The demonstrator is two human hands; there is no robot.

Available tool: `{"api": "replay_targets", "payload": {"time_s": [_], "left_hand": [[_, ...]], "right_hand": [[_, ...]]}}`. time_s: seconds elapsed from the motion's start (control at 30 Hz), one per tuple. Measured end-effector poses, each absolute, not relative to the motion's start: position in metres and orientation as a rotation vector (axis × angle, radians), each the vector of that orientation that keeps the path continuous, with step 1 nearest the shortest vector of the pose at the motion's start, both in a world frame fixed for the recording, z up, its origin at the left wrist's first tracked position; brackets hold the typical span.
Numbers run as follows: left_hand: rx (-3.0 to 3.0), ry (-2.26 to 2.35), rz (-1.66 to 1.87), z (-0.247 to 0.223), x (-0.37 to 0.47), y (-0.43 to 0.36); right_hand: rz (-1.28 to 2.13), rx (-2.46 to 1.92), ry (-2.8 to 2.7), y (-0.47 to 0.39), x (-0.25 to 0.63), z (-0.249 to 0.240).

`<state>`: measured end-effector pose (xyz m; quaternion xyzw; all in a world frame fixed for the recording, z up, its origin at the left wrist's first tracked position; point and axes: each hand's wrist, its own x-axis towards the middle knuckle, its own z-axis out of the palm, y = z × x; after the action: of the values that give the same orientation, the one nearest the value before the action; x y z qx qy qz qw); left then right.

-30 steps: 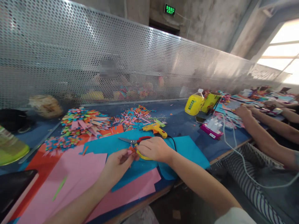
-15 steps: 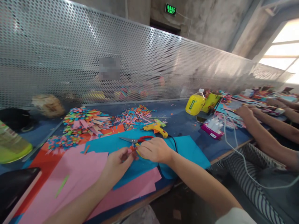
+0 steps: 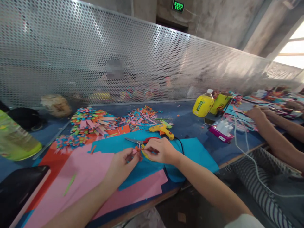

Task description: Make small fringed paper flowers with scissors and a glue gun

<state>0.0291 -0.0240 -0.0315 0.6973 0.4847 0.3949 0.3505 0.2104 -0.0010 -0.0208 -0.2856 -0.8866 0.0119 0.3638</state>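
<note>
My left hand [image 3: 122, 166] pinches a small pink and orange paper piece [image 3: 136, 150] between thumb and fingertips, above the blue paper sheet [image 3: 104, 146]. Just to its right, my right hand [image 3: 163, 150] is closed, its fingertips close to that piece; what they pinch, if anything, I cannot make out. Scissors [image 3: 133, 141] with red and yellow handles show behind and beneath my right fingers, blades pointing left. Whether the right hand touches their handles is unclear. Beyond them lies a yellow glue gun [image 3: 163, 129] with a dark cord. Pink paper sheets [image 3: 87, 171] spread under my left forearm.
Bundles of folded paper strips [image 3: 91, 122] and a heap of loose strips [image 3: 142, 115] lie behind. A yellow bottle [image 3: 203, 105] and a purple tissue pack [image 3: 220, 134] stand right. A perforated metal screen [image 3: 142, 57] borders the table. Another person's arm [image 3: 273, 136] reaches in.
My right fingers have lifted slightly and now show pinched fingertips beside the paper piece. The left hand keeps its hold. The whole view has shifted a little, so things appear farther right.
</note>
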Motion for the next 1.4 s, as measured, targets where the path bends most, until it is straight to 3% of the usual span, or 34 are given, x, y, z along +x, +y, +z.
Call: {"api": "replay_targets", "payload": {"time_s": [0.33, 0.53, 1.0, 1.23, 1.4], "left_hand": [[1.491, 0.826, 0.892, -0.034, 0.03, -0.02], [1.354, 0.611, 0.715, -0.037, 0.03, -0.023], [1.039, 0.485, 0.717, -0.035, 0.032, -0.026], [1.091, 0.653, 0.758, -0.031, 0.029, -0.02], [1.344, 0.953, 1.031, -0.02, 0.018, -0.011]], "right_hand": [[0.783, -0.821, -2.084, 0.005, 0.215, -0.011], [0.913, -0.431, -2.216, 0.006, 0.209, -0.009], [1.156, -0.391, -1.972, 0.007, 0.204, -0.017], [1.198, -0.518, -1.861, 0.007, 0.206, -0.018], [1.239, -0.661, -1.69, 0.012, 0.21, -0.02]]}}
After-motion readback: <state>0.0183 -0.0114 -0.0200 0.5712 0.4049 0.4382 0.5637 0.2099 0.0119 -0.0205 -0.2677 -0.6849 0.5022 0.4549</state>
